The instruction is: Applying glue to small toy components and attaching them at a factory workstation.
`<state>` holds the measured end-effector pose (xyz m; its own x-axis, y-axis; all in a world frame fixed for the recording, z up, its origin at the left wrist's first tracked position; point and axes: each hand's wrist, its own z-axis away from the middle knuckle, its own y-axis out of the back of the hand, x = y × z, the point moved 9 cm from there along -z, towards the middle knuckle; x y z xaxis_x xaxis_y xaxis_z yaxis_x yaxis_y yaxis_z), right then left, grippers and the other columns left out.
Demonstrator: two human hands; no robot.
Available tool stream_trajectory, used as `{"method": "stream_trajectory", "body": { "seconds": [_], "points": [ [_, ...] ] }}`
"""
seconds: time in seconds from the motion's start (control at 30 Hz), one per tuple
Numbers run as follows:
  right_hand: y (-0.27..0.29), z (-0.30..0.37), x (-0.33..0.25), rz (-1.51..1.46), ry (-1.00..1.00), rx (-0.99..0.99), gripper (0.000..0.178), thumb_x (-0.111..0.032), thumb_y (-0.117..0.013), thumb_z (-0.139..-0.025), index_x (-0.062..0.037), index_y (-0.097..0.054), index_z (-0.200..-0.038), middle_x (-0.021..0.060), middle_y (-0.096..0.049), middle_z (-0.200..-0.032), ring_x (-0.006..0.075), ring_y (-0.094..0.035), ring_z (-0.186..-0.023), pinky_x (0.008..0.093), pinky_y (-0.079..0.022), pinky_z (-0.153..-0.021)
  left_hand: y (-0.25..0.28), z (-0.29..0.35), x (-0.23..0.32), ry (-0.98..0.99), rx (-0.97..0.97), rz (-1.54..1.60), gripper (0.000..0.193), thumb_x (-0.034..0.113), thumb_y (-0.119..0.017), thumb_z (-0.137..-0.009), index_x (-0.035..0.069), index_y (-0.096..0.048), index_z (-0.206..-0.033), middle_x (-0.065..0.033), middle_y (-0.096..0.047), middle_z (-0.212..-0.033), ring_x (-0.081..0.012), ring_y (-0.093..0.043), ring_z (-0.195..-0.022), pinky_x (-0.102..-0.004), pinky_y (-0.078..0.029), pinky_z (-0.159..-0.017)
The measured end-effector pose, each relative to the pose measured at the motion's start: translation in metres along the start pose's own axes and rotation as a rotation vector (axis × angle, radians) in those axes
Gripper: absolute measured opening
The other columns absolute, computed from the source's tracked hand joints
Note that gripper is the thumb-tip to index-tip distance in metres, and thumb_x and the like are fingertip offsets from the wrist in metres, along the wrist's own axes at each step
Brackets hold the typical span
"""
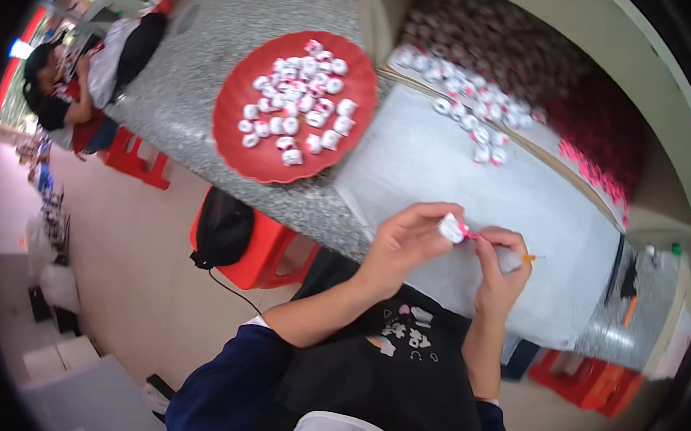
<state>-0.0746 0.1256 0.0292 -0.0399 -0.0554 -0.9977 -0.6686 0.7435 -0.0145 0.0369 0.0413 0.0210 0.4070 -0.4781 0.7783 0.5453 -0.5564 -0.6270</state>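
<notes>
In front of my chest, my left hand [401, 242] pinches a small white figure [450, 228] with pink on it between thumb and fingertips. Close to its right, my right hand [500, 278] is closed, its thumb and forefinger at a thin pink piece [473, 236] that meets the figure. Also within the right hand is a small pale bottle [509, 262], whose orange tip with a thin needle points right. Both hands are above a white sheet [548, 294] on the table. Exactly how the pink piece joins the figure is too small to tell.
A red scalloped plate [231, 139] left of the sheet bears many white-and-pink pieces. More white pieces [483, 137] line the sheet's far edge, beside a bin of dark brown [493, 46] and red-pink pieces [599, 137]. Red stools [267, 250] stand below; another person [57, 99] sits far left.
</notes>
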Motion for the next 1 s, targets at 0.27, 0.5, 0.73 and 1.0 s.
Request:
{"method": "stream_trajectory", "body": {
  "seconds": [0.27,0.5,0.73,1.0],
  "points": [
    [0.012,0.003,0.018,-0.162,-0.086,0.006,0.006,0.006,-0.054,-0.069,0.0019,-0.051,-0.073,0.0062,-0.054,-0.071,0.0100,-0.048,-0.062,0.0205,-0.038,-0.058,-0.010,-0.002,-0.020,0.082,-0.095,0.070,0.036,-0.002,-0.051,-0.075,-0.001,-0.041,-0.109,-0.0145,-0.049,-0.105,-0.0183,-0.046,-0.100,-0.0288,-0.035,-0.087],
    [0.017,0.010,0.015,-0.176,-0.181,-0.009,0.008,-0.002,-0.054,-0.071,-0.0001,-0.047,-0.073,0.0069,-0.050,-0.068,0.0110,-0.046,-0.057,0.0228,-0.035,-0.052,0.002,0.000,-0.015,-0.005,-0.031,-0.109,0.035,-0.003,-0.054,-0.072,-0.002,-0.043,-0.105,-0.0127,-0.050,-0.101,-0.0243,-0.047,-0.099,-0.0334,-0.038,-0.085],
    [-0.020,0.019,0.019,-0.497,-0.318,-0.174,0.012,-0.007,-0.056,-0.072,-0.0020,-0.045,-0.073,0.0056,-0.045,-0.066,0.0111,-0.042,-0.055,0.0241,-0.034,-0.050,-0.005,0.004,0.001,-0.258,-0.100,-0.474,0.029,-0.008,-0.053,-0.070,-0.004,-0.047,-0.098,-0.0171,-0.048,-0.103,-0.0227,-0.048,-0.096,-0.0313,-0.041,-0.081],
    [-0.021,0.018,0.025,-0.518,-0.332,-0.140,0.012,-0.007,-0.055,-0.073,-0.0027,-0.045,-0.072,0.0043,-0.046,-0.067,0.0100,-0.042,-0.055,0.0229,-0.034,-0.051,-0.009,0.005,0.005,-0.283,-0.140,-0.438,0.029,-0.007,-0.055,-0.069,-0.003,-0.048,-0.097,-0.0179,-0.047,-0.103,-0.0224,-0.048,-0.096,-0.0315,-0.040,-0.081]
  ]
}}
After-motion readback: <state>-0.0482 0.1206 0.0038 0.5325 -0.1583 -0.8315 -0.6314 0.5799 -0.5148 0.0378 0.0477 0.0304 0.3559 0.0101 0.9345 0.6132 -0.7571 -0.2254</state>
